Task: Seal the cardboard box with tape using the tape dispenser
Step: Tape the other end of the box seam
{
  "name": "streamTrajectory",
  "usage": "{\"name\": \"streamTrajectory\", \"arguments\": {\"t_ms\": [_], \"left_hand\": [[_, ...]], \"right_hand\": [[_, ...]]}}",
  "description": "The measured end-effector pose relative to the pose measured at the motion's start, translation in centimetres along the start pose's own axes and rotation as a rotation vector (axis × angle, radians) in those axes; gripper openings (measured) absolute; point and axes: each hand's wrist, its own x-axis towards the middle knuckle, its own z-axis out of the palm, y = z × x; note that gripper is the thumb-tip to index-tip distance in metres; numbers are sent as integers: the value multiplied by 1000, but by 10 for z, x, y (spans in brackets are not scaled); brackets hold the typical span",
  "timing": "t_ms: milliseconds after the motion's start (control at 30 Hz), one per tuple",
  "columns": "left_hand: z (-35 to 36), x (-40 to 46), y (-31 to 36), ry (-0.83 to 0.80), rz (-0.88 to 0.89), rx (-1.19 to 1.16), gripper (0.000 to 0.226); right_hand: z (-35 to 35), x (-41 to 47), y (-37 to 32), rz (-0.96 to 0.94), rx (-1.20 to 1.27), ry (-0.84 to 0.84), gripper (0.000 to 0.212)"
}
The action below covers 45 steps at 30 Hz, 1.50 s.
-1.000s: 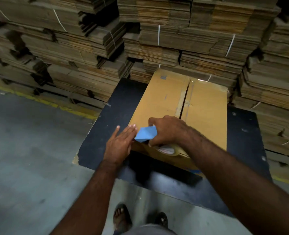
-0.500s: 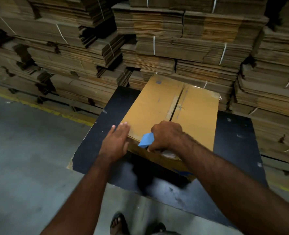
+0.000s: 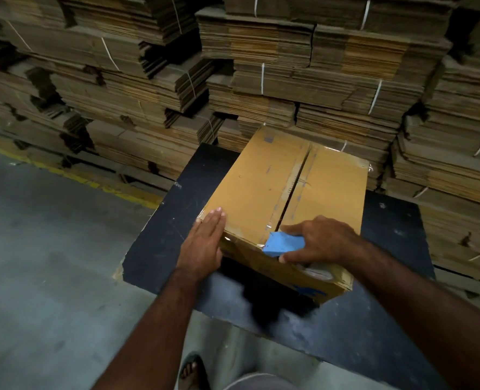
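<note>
Whole back of the shot is stacks of flattened cardboard (image 3: 303,74), bundled with white strapping, sitting along a concrete floor (image 3: 42,277) with a worn yellow line (image 3: 98,185) painted on it. In front of that is a black table (image 3: 163,237), set at an angle to the camera.

The cardboard box (image 3: 303,187) sits on the table with its long axis running from the near edge away toward the stacks, leaning a bit to the right. The centre seam between the top flaps runs the same way and is open as a dark slit along most of its length. Some clear tape glints at the near top edge.

Left hand (image 3: 205,243) is flat, fingers straight and together, pressing on the near left corner of the box. Right hand (image 3: 320,240) is curled around the blue tape dispenser (image 3: 282,244) right at the near end of the seam, blue end pointing left toward the other hand. Most of the dispenser is buried under the fingers, and the tape roll below the hand is just a blurry sliver. One sandalled foot (image 3: 191,370) shows at the bottom, half cut off.
</note>
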Motion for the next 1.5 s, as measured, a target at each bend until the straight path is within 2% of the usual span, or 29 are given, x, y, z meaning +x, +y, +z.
{"name": "streamTrajectory", "arguments": {"t_ms": [233,333,467,567,667,833,1067,1233,1500], "left_hand": [[-5,13,-13,-100,37,126,111],[-12,14,3,-115,34,172,112],[1,-6,47,-80,234,126,99],[9,-13,53,-85,196,87,103],[4,-12,49,-109,186,163,106],[0,-11,49,-129,175,229,108],[-12,-8,68,-201,106,248,102],[3,-12,112,-176,288,199,96],[6,-14,113,-156,278,259,105]], "right_hand": [[-2,14,-31,55,-117,21,83],[-3,17,-33,83,-101,1,82],[-2,15,-32,90,-119,21,80],[-1,12,-29,65,-117,24,81],[-4,-3,-9,36,-10,12,90],[8,-37,30,100,43,-47,94],[15,-25,13,112,-70,-26,89],[17,-23,15,111,-90,-12,83],[31,-60,59,117,16,19,90]]}}
